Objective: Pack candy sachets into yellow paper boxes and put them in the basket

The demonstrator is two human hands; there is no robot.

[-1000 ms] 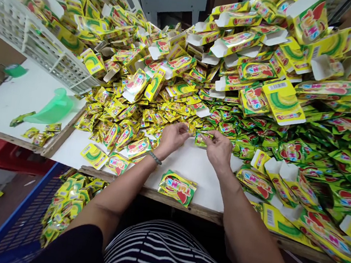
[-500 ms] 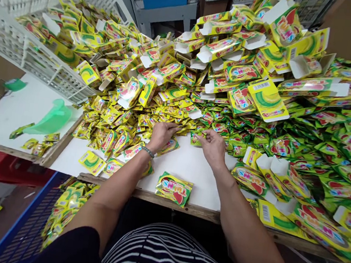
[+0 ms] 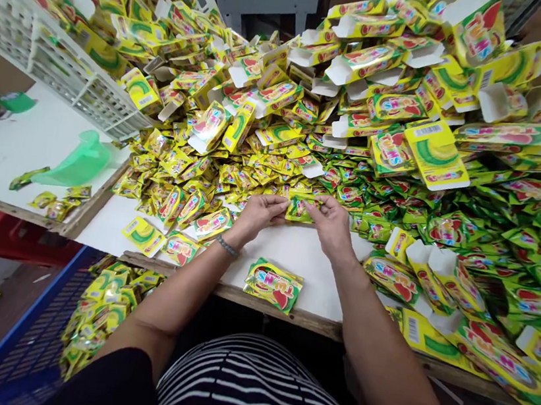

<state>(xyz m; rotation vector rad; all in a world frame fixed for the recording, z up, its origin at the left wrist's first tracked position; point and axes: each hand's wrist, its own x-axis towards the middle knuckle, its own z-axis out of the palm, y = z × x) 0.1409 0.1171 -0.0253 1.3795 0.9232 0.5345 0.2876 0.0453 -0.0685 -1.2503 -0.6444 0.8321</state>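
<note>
Green packet (image 3: 298, 209): at frame centre, held by both ends, seemingly to keep it steady.
Left hand (image 3: 254, 219): our fingers pinch its left end.
Right hand (image 3: 332, 227): our fingertips pinch its right end.
Loose packets (image 3: 447, 227): heaped centre-right, presumably for our easy reach.

White crate (image 3: 85, 72): cut off at left and top edges. Blue basket (image 3: 26, 336): cut off below, contents (image 3: 101, 313) partly hidden by the left forearm (image 3: 179, 307). Packet (image 3: 295, 210) between left hand (image 3: 254, 217) and right hand (image 3: 334, 229): partly covered by both. Print on small yellow sachets (image 3: 173, 162): too small to read
</note>
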